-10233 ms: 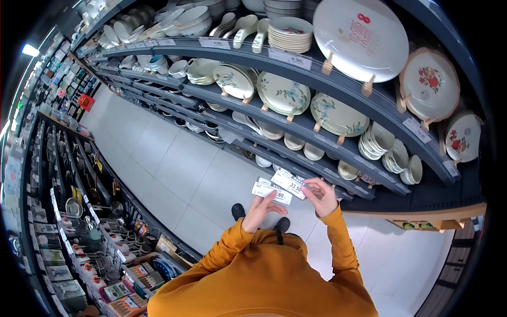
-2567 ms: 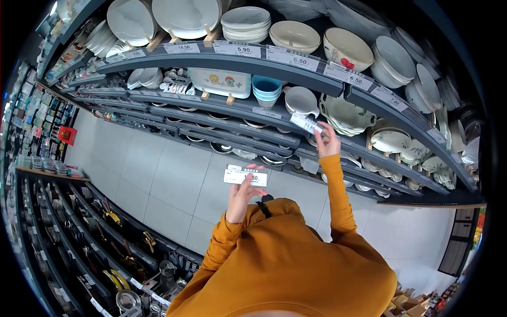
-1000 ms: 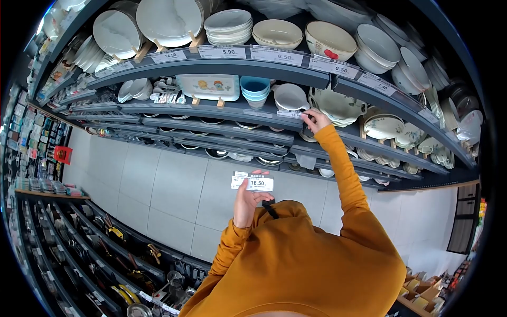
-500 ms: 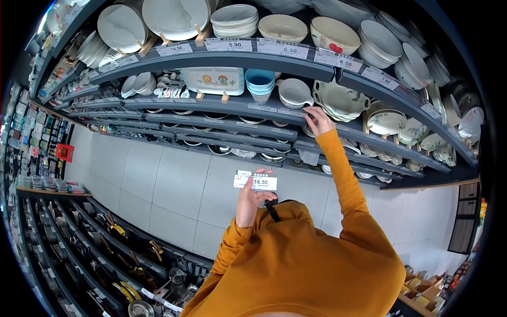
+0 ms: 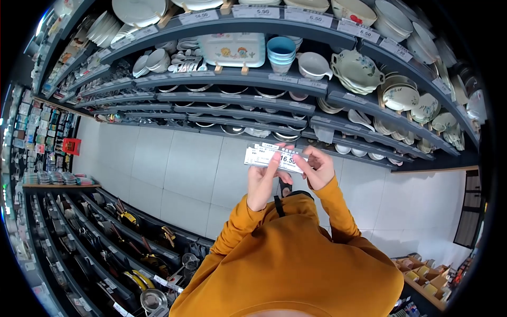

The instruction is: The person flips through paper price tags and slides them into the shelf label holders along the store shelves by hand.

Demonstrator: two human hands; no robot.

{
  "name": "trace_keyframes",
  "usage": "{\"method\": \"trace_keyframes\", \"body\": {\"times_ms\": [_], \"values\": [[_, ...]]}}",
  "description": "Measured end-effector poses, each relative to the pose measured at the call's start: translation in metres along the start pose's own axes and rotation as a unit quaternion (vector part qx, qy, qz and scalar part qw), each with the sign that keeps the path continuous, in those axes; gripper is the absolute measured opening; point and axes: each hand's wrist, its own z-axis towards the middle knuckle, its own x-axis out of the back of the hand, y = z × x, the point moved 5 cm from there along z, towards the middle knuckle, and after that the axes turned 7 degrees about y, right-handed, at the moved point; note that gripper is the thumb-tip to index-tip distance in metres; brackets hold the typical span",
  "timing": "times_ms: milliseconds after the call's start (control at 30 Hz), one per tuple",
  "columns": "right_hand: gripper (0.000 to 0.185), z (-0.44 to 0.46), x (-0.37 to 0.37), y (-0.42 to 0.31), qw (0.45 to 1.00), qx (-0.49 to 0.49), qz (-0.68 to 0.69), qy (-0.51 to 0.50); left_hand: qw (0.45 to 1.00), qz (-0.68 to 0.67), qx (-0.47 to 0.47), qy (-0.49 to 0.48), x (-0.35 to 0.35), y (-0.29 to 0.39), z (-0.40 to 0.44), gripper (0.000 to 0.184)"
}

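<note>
A small stack of white price labels (image 5: 264, 156), the top one reading 16.50, is held out in front of my body above the floor. My left hand (image 5: 263, 178) grips the stack, thumb on its front and fingers behind. At the right end of the labels, my right hand (image 5: 318, 167) pinches their edge between thumb and fingers. Beyond the hands, a white bowl with a handle (image 5: 313, 66) stands on the second shelf (image 5: 253, 80) beside stacked blue cups (image 5: 281, 48). Labels sit along that shelf's front edge below the bowl.
Leaf-shaped green-white dishes (image 5: 357, 70) and a patterned divided tray (image 5: 232, 49) share the second shelf. Kitchen utensils hang on a rack (image 5: 105, 238) at the lower left. Boxes of goods (image 5: 425, 280) stand at the lower right. Pale floor tiles (image 5: 190, 169) lie between.
My right hand has come back from the shelf edge by the handled bowl and now grips the labels with my left hand. The shelves appear higher in view.
</note>
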Motion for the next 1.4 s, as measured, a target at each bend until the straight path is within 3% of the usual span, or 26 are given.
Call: {"method": "trace_keyframes", "body": {"times_ms": [333, 667, 867, 1067, 1200, 1400], "values": [[0.023, -0.084, -0.094, 0.000, 0.996, 0.004, 0.071, 0.049, 0.999, -0.025, -0.026, -0.030, 0.091, 0.046, -0.088, 0.040], [0.021, -0.140, -0.153, -0.008, 0.998, 0.022, 0.036, 0.053, 0.997, -0.026, -0.022, -0.073, 0.135, 0.071, -0.150, 0.043], [0.014, -0.150, -0.164, -0.003, 0.999, -0.006, 0.024, 0.044, 0.998, -0.013, -0.011, -0.056, 0.153, 0.066, -0.164, 0.043], [0.018, -0.147, -0.157, -0.007, 0.996, 0.060, -0.063, -0.003, 0.999, -0.007, -0.018, -0.033, 0.160, 0.054, -0.164, 0.042], [0.025, -0.143, -0.130, 0.005, 0.999, -0.019, -0.043, 0.007, 0.999, -0.022, 0.020, -0.040, 0.147, 0.036, -0.157, 0.043], [0.027, -0.109, -0.094, 0.006, 0.999, -0.013, -0.023, 0.040, 0.998, -0.019, 0.055, -0.014, 0.137, 0.023, -0.121, 0.042]]}}
